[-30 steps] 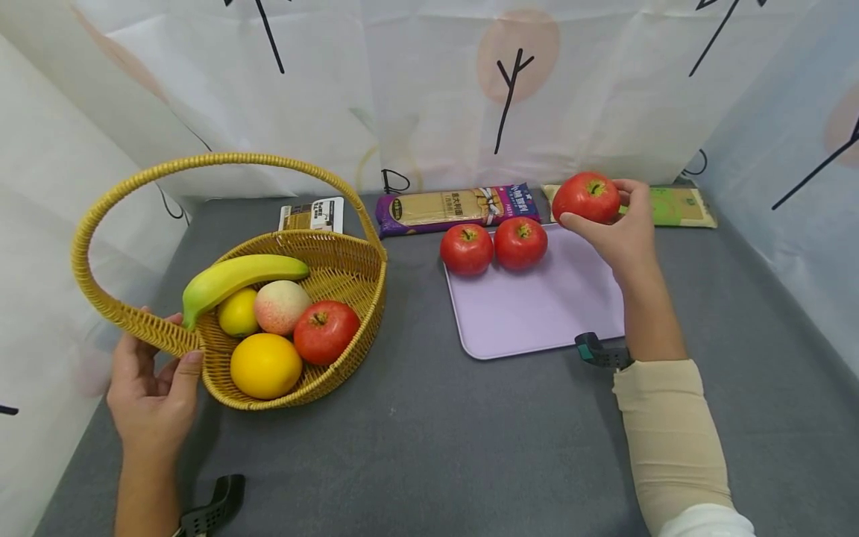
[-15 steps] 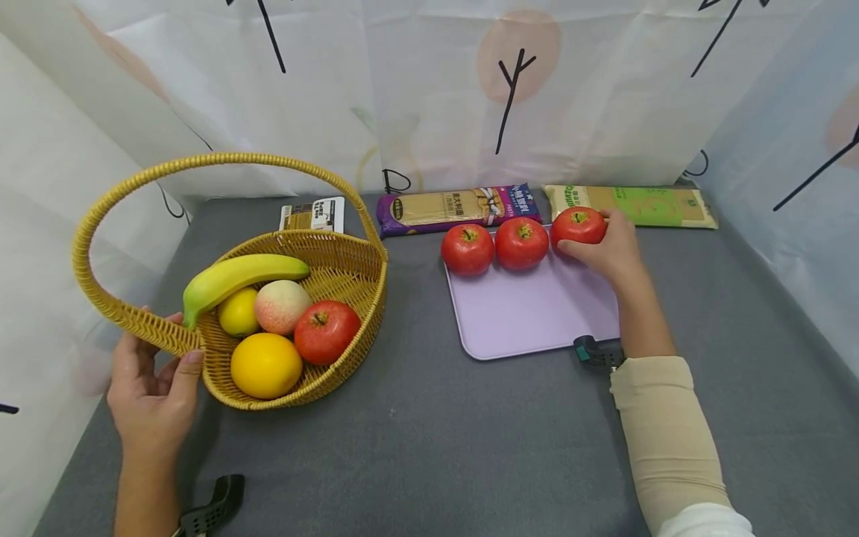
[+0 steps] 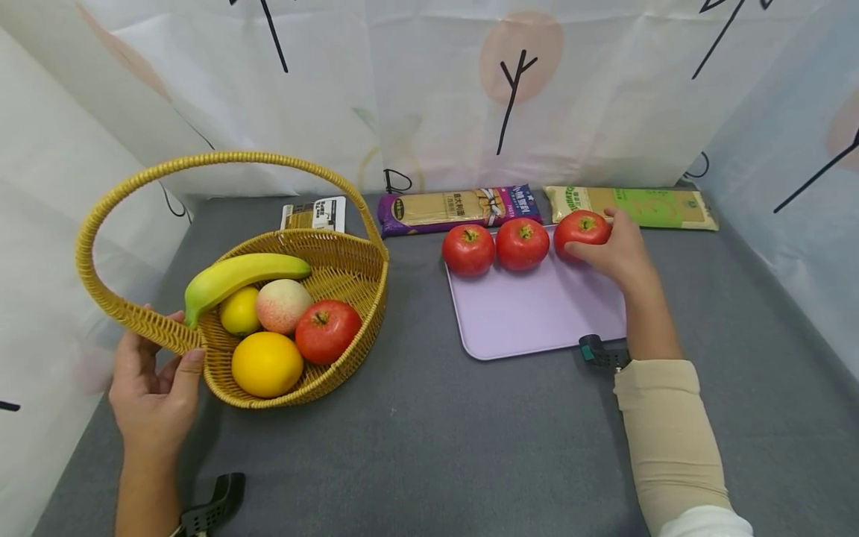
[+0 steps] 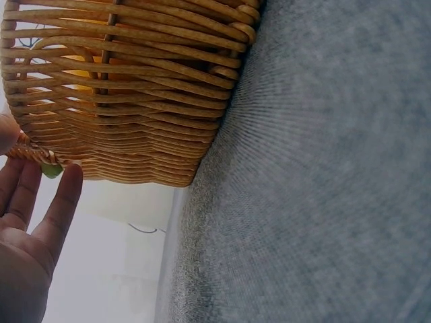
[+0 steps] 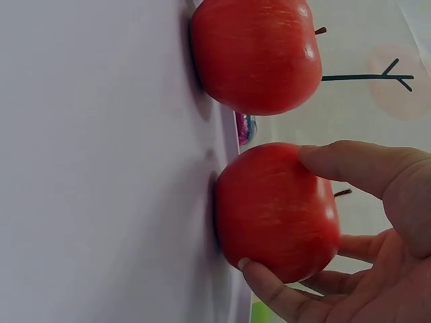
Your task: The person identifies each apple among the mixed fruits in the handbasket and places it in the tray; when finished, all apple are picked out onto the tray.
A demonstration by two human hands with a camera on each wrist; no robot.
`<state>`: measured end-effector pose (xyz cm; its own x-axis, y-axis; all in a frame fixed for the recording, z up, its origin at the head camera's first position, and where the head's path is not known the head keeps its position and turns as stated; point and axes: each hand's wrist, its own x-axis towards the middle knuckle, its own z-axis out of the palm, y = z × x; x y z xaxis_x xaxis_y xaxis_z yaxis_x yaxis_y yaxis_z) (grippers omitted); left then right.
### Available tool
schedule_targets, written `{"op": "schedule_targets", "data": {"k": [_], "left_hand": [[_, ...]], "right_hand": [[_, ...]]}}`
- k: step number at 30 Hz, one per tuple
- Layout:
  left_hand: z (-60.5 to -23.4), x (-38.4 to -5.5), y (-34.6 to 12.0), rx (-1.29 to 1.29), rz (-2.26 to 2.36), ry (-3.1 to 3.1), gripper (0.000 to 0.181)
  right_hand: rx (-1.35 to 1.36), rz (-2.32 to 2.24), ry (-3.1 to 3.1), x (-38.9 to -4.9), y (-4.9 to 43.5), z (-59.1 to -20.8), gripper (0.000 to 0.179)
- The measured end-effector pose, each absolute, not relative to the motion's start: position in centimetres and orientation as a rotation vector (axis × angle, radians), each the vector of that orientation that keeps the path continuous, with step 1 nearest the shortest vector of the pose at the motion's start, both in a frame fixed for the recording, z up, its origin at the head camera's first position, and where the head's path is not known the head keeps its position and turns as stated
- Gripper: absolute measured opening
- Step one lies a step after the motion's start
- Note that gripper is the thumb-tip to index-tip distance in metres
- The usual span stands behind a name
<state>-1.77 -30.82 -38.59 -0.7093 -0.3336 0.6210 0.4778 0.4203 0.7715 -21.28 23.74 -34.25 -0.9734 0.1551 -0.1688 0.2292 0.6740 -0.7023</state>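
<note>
My right hand (image 3: 620,250) has its thumb and fingers around a red apple (image 3: 581,236) at the back right of the lilac tray (image 3: 537,321). In the right wrist view this apple (image 5: 277,212) sits on the tray, thumb on one side and fingertips on the other. Two more red apples (image 3: 468,250) stand in a row to its left along the tray's back edge. At the left, my left hand (image 3: 154,380) pinches the yellow wicker basket (image 3: 365,298) where the handle meets the rim. The left wrist view shows the basket's woven side (image 4: 135,101) close to that hand.
The basket holds a banana (image 3: 241,280), a lemon (image 3: 239,312), a peach (image 3: 282,306), an orange fruit (image 3: 266,365) and another red apple (image 3: 326,332). Behind lie a purple pasta packet (image 3: 456,209), a green noodle packet (image 3: 644,207) and a small brown-and-white packet (image 3: 313,215). Fabric walls surround the grey table.
My right hand has lowered the apple from above the tray's back right corner down onto the tray, beside the other two. The left hand and basket have stayed put.
</note>
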Motion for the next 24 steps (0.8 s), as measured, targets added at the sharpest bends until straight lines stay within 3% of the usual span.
{"op": "schedule_targets", "data": {"k": [15, 24], "left_hand": [[-38.5, -1.7, -30.7, -0.115, -1.363, -1.935, 0.072], [-38.6, -1.7, -30.8, -0.114, -1.369, -1.934, 0.072]], "right_hand": [[0.305, -1.088, 2.799, -21.1, 24.1, -34.0, 0.085], [0.307, -0.982, 3.001, -19.7, 21.9, -31.6, 0.075]]}}
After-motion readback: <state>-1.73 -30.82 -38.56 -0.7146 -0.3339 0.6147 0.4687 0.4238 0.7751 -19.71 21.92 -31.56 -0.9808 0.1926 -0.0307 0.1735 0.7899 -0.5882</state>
